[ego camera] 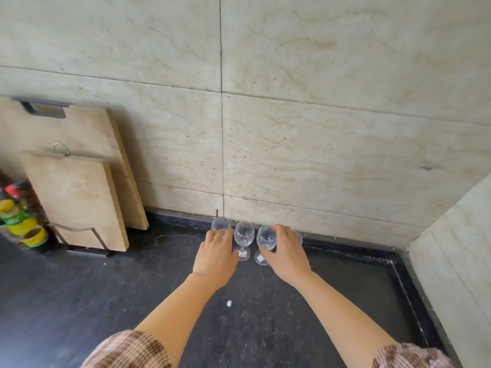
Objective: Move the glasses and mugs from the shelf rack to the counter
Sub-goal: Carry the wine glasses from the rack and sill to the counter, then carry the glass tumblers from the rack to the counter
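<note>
Four clear stemmed glasses stand in a row on the dark counter point(106, 282), close to the foot of the tiled wall point(318, 128). The outer two are partly covered. Of the leftmost glass point(220, 223) only the rim and upper bowl rise above the left hand point(216, 258), whose fingers curl around it; the stem and foot are hidden. The rightmost glass point(299, 238) is a mere sliver of rim behind the right hand point(285, 251), so its shape is hard to make out. The right hand closes around the bowl of the second glass from the right point(265, 239), thumb on the near side, and that glass tilts slightly. The second glass from the left point(244, 236) stands free and upright between the two hands, touched by neither as far as can be seen.

Left of the glasses, two wooden cutting boards point(77, 197) lean against the wall in a metal stand. Beyond them, at the frame's edge, blurred bottles with yellow and green caps point(18, 219) are cut off. A small white speck point(229, 303) lies on the counter nearer the person than the glasses. Right of the glasses, the counter ends at a side wall point(457, 248). Checked sleeves point(127, 349) show at the bottom edge.
</note>
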Available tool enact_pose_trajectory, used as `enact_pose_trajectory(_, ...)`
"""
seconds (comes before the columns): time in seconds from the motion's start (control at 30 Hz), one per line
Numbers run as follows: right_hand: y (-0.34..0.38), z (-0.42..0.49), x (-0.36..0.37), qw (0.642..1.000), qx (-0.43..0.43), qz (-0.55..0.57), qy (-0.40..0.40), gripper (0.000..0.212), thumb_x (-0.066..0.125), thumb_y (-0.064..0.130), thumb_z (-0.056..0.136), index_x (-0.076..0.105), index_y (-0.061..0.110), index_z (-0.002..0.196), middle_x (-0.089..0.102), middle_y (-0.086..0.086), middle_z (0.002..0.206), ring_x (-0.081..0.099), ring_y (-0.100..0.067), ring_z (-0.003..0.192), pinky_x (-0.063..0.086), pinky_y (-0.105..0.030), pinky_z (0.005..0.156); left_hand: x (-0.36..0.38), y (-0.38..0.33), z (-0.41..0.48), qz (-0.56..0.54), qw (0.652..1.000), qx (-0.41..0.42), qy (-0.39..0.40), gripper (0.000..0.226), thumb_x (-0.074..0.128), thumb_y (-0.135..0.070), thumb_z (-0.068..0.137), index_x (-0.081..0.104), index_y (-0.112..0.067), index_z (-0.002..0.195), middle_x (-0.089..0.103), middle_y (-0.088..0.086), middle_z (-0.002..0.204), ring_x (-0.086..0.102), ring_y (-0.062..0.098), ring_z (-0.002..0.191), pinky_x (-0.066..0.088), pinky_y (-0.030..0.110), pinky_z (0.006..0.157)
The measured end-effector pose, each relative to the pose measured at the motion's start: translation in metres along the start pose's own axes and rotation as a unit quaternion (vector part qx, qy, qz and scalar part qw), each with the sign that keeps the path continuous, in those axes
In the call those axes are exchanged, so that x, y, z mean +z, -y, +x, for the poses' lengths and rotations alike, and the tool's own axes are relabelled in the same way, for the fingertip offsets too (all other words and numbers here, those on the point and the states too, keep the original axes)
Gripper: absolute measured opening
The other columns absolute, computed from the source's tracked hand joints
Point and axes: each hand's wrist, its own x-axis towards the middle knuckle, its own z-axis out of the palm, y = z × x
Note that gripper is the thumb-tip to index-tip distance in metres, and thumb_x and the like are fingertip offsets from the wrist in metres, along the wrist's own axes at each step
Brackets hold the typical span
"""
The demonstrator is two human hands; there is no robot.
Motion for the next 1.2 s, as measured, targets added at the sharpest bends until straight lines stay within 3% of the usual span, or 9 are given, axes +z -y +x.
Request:
enact_pose_trajectory(0.1,0.045,-0.026,0.012,0.998,-0.048,-0.019,0.039,0.041,0.056,0.037,0.092,0.044,0.015,0.124,0.048,-0.002,0.128,0.049,-0.022,0.110,0.044,-0.036,0.078,-0.023,0.031,-0.047,0.004,0.999,-0.053,0.000,0.051,0.041,-0.033,0.098,0.029,-0.017,0.145,0.037,0.002,0.148,0.031,0.024,0.135,0.038,0.036,0.104)
enact_pose_trajectory(0.27,0.136,-0.078,0.046,0.983,-0.145,-0.034,0.105,0.056,0.054,0.040,0.094,0.037,0.014,0.141,0.042,-0.004,0.141,0.040,-0.024,0.130,0.042,-0.039,0.097,-0.067,0.100,-0.141,0.011,0.988,-0.153,-0.029,0.054,0.040,-0.035,0.098,0.028,-0.016,0.147,0.034,0.005,0.149,0.032,0.026,0.136,0.042,0.039,0.105)
enact_pose_trajectory(0.57,0.324,-0.243,0.130,0.926,-0.315,-0.105,0.182,0.060,0.054,0.038,0.094,0.032,0.017,0.145,0.036,-0.006,0.146,0.035,-0.026,0.134,0.040,-0.042,0.102,-0.128,0.227,-0.385,0.042,0.939,-0.322,-0.113,0.048,0.043,-0.040,0.095,0.041,-0.016,0.136,0.045,0.005,0.136,0.039,0.026,0.126,0.045,0.039,0.097)
enact_pose_trajectory(0.77,0.436,-0.372,0.182,0.861,-0.446,-0.116,0.214,0.060,0.053,0.041,0.091,0.034,0.016,0.142,0.039,-0.008,0.141,0.037,-0.029,0.129,0.040,-0.047,0.102,-0.165,0.283,-0.561,0.048,0.883,-0.433,-0.175,0.048,0.046,-0.040,0.092,0.045,-0.017,0.134,0.049,0.007,0.135,0.041,0.027,0.128,0.045,0.041,0.099)
enact_pose_trajectory(1.0,0.578,-0.522,0.225,0.771,-0.590,-0.097,0.220,0.062,0.057,0.040,0.089,0.036,0.013,0.141,0.040,-0.011,0.143,0.036,-0.031,0.133,0.037,-0.044,0.106,-0.225,0.335,-0.747,0.110,0.791,-0.557,-0.227,0.045,0.048,-0.038,0.093,0.048,-0.015,0.131,0.051,0.007,0.133,0.044,0.026,0.125,0.041,0.037,0.097)
enact_pose_trajectory(1.2,0.689,-0.625,0.258,0.698,-0.679,-0.075,0.216,0.064,0.057,0.040,0.090,0.034,0.012,0.144,0.039,-0.012,0.143,0.036,-0.031,0.134,0.036,-0.045,0.106,-0.267,0.381,-0.866,0.141,0.714,-0.637,-0.256,0.050,0.046,-0.040,0.094,0.041,-0.016,0.138,0.046,0.009,0.137,0.041,0.027,0.127,0.044,0.042,0.099)
